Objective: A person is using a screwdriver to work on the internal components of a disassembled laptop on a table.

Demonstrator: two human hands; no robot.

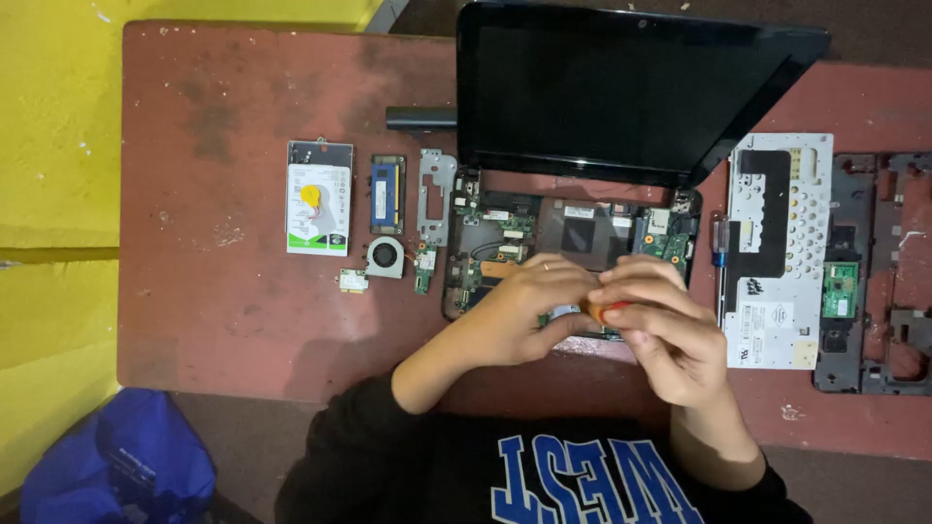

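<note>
Big red desk (223,301), worn top, w/ an opened-up laptop (582,233) in the middle, screen tipped back, board exposed. Right of the laptop: the pulled keyboard tray (782,252), then a dark bottom cover (874,272). Left of the laptop: a metal bracket (436,194), RAM stick (387,192), hard drive (318,197), small fan (385,257) below those. Both hands meet at the laptop's front edge. Left hand (524,311) curls around and steadies; right hand (660,335) has its grip pinching a small orange-red piece (610,309), prob. a tool handle, can't tell exactly. To do it well, I'd say: keep it square to the board, light pressure, left hand bracing the chassis so nothing slips onto the components.
</note>
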